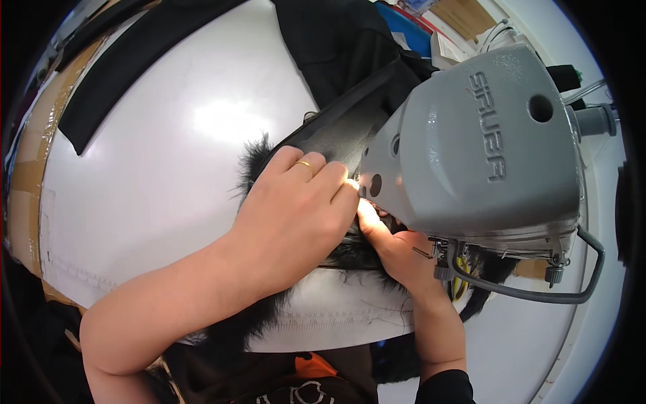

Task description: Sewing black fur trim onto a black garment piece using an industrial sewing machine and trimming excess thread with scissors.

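A grey sewing machine point(491, 141) stands at the right, and its head hides the needle area. Black fabric with fur trim point(252, 165) lies under and beside it. My left hand point(299, 195), wearing a gold ring, reaches across with its fingers curled and closed on the fabric close to the lit spot by the machine head. Just right of it, my right hand point(397, 249) comes up from below. Its thumb lies against the fabric, closed toward fingers that the machine mostly hides. Both hands nearly touch at their tips. Long black fur hangs over the table's near edge.
The white table point(161, 202) carries a strip of black fabric point(128, 74) at the far left and more black cloth point(336, 47) at the back. Brown cardboard point(27, 182) lines the left edge. A bent grey rod point(592, 269) juts from the machine. Yellow-handled snips point(461, 286) sit beneath it.
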`<state>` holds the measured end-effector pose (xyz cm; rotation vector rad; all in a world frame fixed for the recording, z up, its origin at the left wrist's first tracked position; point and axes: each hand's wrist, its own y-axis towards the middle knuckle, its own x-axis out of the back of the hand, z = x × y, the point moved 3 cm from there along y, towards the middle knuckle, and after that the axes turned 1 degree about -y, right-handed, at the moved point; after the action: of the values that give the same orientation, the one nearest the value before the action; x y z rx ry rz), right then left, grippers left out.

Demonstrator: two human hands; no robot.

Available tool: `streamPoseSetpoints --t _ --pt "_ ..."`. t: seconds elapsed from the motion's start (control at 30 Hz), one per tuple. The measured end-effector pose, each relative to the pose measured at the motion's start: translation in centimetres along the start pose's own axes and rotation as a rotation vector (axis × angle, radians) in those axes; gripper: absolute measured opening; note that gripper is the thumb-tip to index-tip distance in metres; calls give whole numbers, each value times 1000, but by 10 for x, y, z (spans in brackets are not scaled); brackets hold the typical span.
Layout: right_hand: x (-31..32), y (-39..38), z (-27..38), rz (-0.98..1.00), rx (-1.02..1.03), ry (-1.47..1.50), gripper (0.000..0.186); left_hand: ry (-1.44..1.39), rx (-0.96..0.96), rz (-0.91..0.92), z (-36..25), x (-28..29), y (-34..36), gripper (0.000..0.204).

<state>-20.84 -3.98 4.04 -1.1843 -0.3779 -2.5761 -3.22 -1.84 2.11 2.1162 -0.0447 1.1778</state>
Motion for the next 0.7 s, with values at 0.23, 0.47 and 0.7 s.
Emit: streamPoseSetpoints --t 0.23,0.47,0.7 --pt "-1 -18 -7 120 -1 201 14 -36 -288 -176 -1 12 -17 13" --pt "-11 -44 -43 153 -67 238 36 -20 -260 -58 -13 9 -13 13" --pt "-24 -44 -55 147 -9 -243 35 41 -270 -117 -15 12 -15 10"
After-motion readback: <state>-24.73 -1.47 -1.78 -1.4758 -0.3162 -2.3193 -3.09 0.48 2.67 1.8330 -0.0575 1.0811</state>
